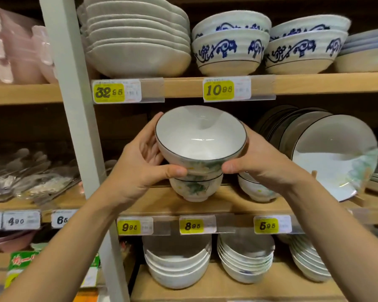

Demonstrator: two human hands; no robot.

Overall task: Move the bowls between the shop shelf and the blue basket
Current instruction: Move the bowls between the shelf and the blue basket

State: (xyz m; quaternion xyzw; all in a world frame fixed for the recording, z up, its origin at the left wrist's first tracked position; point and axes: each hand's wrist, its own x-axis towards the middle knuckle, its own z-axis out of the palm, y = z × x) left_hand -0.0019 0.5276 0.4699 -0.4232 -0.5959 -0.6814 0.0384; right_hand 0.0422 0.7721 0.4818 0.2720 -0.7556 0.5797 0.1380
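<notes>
Two hands gripped the dark-rimmed bowl (201, 136) by its sides, left hand (140, 168) and right hand (264, 162) curled round it, thumbs in front. It was tilted just over a second bowl (194, 188) on the shelf (234, 204). Glazed walls could slip; a careless lowering could chip both rims.

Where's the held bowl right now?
Head view, centre: the dark-rimmed bowl is gripped between left hand and right hand, tilted toward the camera, directly above a floral bowl on the middle shelf, left of the propped plates.
</notes>
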